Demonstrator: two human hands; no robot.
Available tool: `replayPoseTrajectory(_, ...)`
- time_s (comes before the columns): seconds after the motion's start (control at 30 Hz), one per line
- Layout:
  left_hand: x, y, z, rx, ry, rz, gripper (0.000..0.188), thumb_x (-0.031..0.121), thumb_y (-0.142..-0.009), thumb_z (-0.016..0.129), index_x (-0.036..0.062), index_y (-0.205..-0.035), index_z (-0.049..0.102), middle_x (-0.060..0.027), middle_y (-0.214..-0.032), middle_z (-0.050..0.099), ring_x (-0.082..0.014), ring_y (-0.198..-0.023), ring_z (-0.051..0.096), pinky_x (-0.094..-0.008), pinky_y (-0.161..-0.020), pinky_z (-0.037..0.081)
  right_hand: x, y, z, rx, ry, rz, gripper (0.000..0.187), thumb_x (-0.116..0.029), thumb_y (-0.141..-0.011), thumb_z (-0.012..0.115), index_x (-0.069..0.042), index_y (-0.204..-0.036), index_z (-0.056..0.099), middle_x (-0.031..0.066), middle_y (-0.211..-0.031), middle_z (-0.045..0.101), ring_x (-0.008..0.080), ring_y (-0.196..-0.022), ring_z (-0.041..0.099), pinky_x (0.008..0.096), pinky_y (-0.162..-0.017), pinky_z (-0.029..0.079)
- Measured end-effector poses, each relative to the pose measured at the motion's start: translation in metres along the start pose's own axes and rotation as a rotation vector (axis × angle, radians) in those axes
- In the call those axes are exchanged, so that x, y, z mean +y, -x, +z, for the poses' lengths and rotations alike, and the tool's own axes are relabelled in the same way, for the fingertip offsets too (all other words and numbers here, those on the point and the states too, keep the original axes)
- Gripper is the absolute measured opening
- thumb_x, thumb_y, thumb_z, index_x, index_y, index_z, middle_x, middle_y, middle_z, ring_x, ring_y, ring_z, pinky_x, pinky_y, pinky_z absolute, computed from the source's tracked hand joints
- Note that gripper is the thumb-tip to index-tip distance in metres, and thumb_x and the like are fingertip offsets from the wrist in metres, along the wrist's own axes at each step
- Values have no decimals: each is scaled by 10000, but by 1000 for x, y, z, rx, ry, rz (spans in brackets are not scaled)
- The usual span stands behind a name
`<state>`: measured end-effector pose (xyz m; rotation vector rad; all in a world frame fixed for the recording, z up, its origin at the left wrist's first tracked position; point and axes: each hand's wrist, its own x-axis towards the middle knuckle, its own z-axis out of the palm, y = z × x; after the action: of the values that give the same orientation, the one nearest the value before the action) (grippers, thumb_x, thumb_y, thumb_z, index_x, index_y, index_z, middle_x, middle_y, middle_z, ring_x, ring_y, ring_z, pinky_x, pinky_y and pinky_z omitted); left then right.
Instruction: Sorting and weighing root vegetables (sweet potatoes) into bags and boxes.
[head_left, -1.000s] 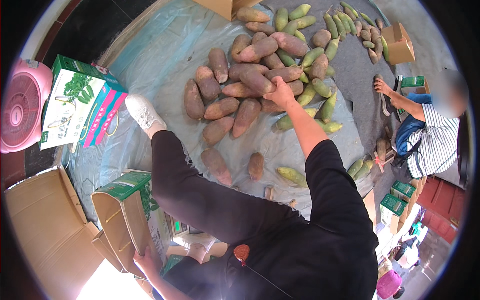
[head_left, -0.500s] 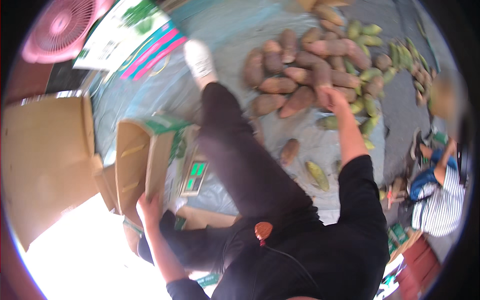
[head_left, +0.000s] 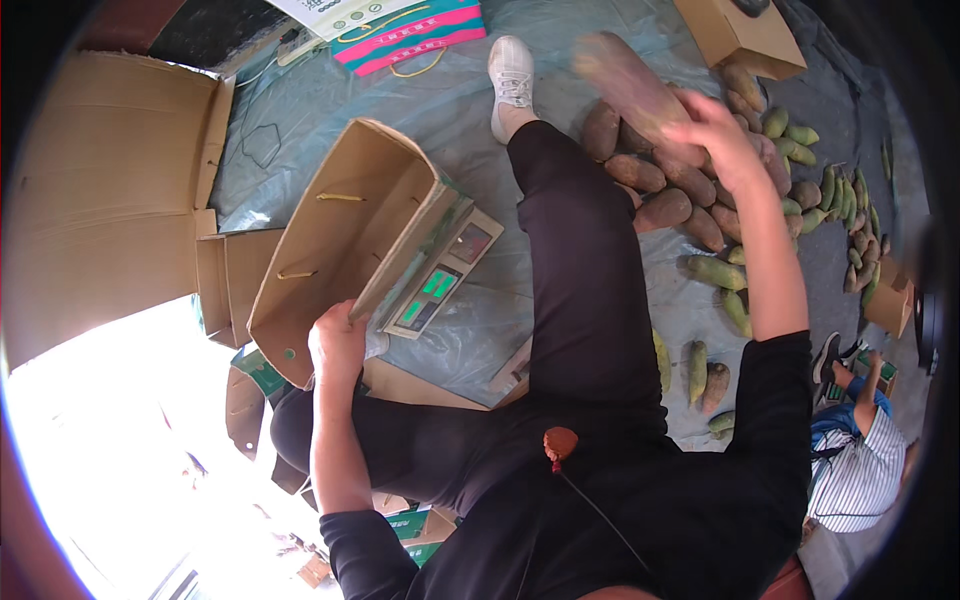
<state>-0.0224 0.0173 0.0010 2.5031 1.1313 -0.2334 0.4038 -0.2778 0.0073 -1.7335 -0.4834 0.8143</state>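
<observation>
My right hand (head_left: 728, 145) is closed round the lower end of a long, thick, reddish-brown root vegetable (head_left: 630, 82), held tilted above a pile of similar roots (head_left: 688, 180). The held root is slightly blurred. On the left, my left hand (head_left: 338, 348) grips the near rim of an upright, open cardboard box (head_left: 335, 215). Yellow cord loops show on the box's inner wall, and no contents are visible inside. Against the box's right side is a scale (head_left: 440, 285) with lit green digits; whether the box rests on it is partly hidden.
Green elongated vegetables (head_left: 712, 270) lie right of my outstretched leg (head_left: 575, 270). A large cardboard carton (head_left: 110, 190) stands far left, a pink and teal bag (head_left: 420, 40) at the top, and a small carton (head_left: 745, 35) beyond the pile. Another person (head_left: 860, 460) is at right.
My right hand has raised a root off the pile. The box is tilted differently, with my left hand still on its rim. The whole view has shifted, revealing the carton beyond the pile.
</observation>
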Motion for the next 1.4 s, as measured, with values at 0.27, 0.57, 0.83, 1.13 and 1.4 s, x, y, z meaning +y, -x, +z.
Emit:
replayPoseTrajectory(0.27,5,-5,-4,-46,-107,99,265,153,-762,642,22,-991,638,-187,-909,635,-374,-875,598,-433,-761,477,-133,-29,157,-497,376,-263,503,-301,-633,741,19,-1008,642,91,-862,648,154,-797,608,299,-707,486)
replayPoseTrajectory(0.57,66,-12,22,-70,-13,287,160,95,-755,640,-17,-866,614,-226,-779,618,-416,-756,596,-447,-653,466,24,-114,384,-728,1077,-247,275,-237,-535,746,-198,-806,729,14,-942,694,162,-838,650,340,-629,533)
replayPoseTrajectory(0.83,4,11,1,-34,4,28,136,97,-780,614,-10,-863,609,-228,-771,613,-412,-753,600,-441,-646,460,-27,-20,441,-854,981,-206,415,-282,-611,754,-145,-998,692,52,-938,681,229,-874,641,356,-723,517)
replayPoseTrajectory(1.13,36,-7,9,-31,46,204,212,95,-744,652,-13,-925,633,-229,-790,627,-402,-759,612,-430,-681,475,-105,-77,388,-696,638,-655,344,-269,-652,720,-138,-969,699,43,-941,684,209,-866,635,364,-753,501)
replayPoseTrajectory(1.4,-1,1,-2,-26,54,77,209,69,-771,623,-40,-949,623,-203,-826,661,-347,-781,647,-373,-722,482,-123,-19,155,-295,218,-739,339,-246,-797,634,-68,-1086,634,73,-939,679,160,-869,639,300,-749,498)
